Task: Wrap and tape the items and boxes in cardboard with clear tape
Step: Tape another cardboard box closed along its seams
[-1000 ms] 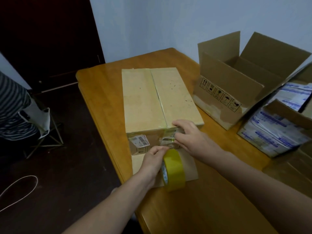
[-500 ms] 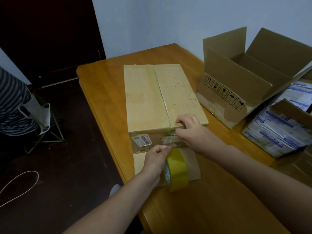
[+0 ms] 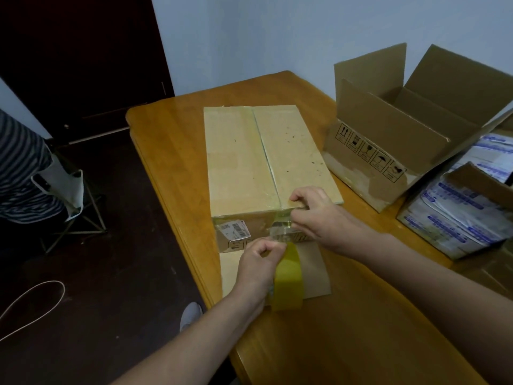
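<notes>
A closed cardboard box (image 3: 249, 162) lies on the wooden table (image 3: 172, 151), its top seam running away from me. My left hand (image 3: 259, 263) grips a yellowish roll of clear tape (image 3: 287, 279) just in front of the box's near face. A clear strip of tape (image 3: 283, 232) stretches from the roll up to the box. My right hand (image 3: 316, 215) pinches that strip at the box's near top edge, by the seam. A white shipping label (image 3: 234, 229) is stuck on the near face. A flat cardboard sheet (image 3: 313, 270) lies under the roll.
An open, empty cardboard box (image 3: 402, 140) stands at the right. Packs of white and blue goods (image 3: 458, 215) fill another carton at the far right. A person in a striped shirt (image 3: 19, 168) and a folding stool (image 3: 72, 201) are at the left, a cable (image 3: 33, 304) on the floor.
The right hand has shifted slightly along the box's near top edge with the strip. The left hand keeps the roll in nearly the same place.
</notes>
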